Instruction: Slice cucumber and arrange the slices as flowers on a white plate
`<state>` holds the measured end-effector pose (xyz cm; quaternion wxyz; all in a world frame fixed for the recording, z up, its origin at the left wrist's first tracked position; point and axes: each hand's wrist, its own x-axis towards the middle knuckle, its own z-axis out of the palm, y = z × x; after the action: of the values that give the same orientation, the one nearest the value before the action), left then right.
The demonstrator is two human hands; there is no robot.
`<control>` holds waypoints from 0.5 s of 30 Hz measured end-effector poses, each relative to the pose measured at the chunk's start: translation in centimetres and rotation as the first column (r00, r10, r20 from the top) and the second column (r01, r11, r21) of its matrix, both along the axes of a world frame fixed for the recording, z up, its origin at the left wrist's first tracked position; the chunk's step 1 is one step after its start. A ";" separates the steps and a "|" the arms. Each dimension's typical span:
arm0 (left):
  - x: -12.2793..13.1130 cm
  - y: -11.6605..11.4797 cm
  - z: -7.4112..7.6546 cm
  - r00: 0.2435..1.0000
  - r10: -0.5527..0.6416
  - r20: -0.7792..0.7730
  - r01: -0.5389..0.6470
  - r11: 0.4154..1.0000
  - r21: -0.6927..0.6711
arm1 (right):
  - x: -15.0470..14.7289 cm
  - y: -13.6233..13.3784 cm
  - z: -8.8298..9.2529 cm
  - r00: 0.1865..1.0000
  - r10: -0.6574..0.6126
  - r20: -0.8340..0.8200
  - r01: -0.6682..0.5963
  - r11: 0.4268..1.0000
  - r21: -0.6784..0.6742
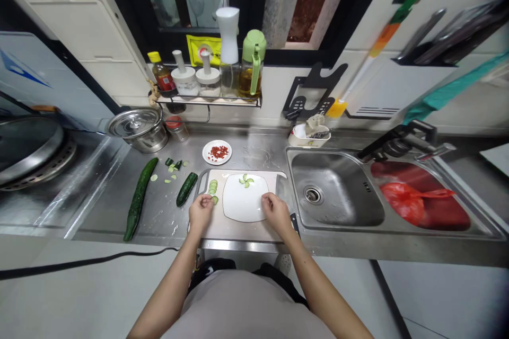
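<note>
A white square plate lies on a cutting board at the counter's front edge, with a few cucumber slices at its far side. A short row of cucumber slices lies on the board left of the plate. My left hand rests beside that row with its fingers curled in a pinch; what they hold is too small to make out. My right hand is at the plate's right edge, fingers curled at the rim.
A long cucumber, a cucumber half and loose slices lie on the steel counter to the left. A small dish of red chilli sits behind the board. The sink is right, a pot back left.
</note>
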<state>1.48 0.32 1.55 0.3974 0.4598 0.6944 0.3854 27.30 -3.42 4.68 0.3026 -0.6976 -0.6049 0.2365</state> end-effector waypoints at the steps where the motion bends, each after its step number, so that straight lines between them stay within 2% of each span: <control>1: 0.3 0.2 0.5 0.994 -0.008 0.112 0.007 1.000 0.011 | -0.4 0.2 0.3 1.000 0.018 -0.016 -0.018 1.000 0.006; 3: 1.1 0.6 1.7 0.959 -0.052 0.278 0.049 0.999 0.017 | -1.3 0.8 1.1 0.996 0.072 -0.057 -0.071 0.997 0.019; 6: 2.4 0.9 3.9 0.908 -0.157 0.388 0.155 0.987 0.036 | -2.8 1.8 2.4 0.973 0.174 -0.153 -0.166 0.984 0.062; 10: 4.0 1.1 6.4 0.875 -0.259 0.410 0.244 0.966 0.088 | -4.3 2.6 3.9 0.930 0.278 -0.241 -0.254 0.959 0.124; 13: 4.9 1.2 7.4 0.858 -0.315 0.405 0.287 0.949 0.131 | -4.6 3.0 4.6 0.918 0.300 -0.258 -0.272 0.952 0.142; 15: 5.3 1.3 7.7 0.862 -0.311 0.400 0.270 0.950 0.158 | -4.5 3.1 4.9 0.922 0.284 -0.263 -0.253 0.956 0.148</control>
<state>6.80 1.59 9.27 0.5682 0.4841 0.4959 0.4438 22.84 -0.33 9.56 0.3882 -0.5494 -0.6579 0.3384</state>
